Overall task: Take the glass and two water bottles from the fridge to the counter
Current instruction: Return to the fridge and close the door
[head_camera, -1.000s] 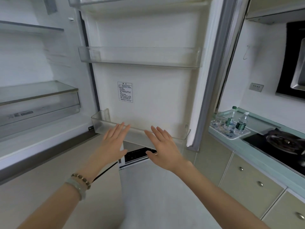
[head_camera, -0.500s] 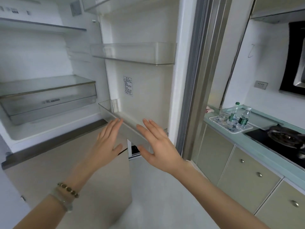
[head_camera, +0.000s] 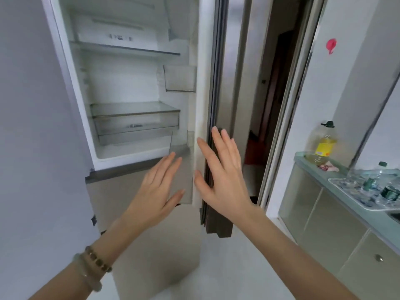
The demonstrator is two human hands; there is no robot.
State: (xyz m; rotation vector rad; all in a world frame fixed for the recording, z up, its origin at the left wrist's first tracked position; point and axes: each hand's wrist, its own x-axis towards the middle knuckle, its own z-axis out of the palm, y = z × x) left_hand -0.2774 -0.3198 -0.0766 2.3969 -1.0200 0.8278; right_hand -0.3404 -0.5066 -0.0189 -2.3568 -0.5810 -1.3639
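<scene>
The fridge (head_camera: 129, 87) stands in front of me with bare shelves inside. Its door (head_camera: 202, 118) is swung almost edge-on to me. My right hand (head_camera: 220, 172) lies flat against the door's edge, fingers spread. My left hand (head_camera: 158, 189) is open just left of it, holding nothing. Two water bottles with green labels (head_camera: 389, 191) (head_camera: 372, 180) stand on a patterned tray (head_camera: 346, 189) on the counter (head_camera: 313, 167) at the far right. A clear glass (head_camera: 351, 177) stands on the tray beside them, hard to make out.
A large yellow oil bottle (head_camera: 323, 144) stands at the counter's near-left end with a small pink item beside it. Cabinet doors (head_camera: 320, 215) run under the counter. A dark doorway (head_camera: 270, 105) opens right of the fridge door. A grey wall (head_camera: 32, 148) is on the left.
The fridge door has swung from wide open to nearly edge-on. Both hands stayed open and followed it. My view has turned, so the counter now sits at the right edge.
</scene>
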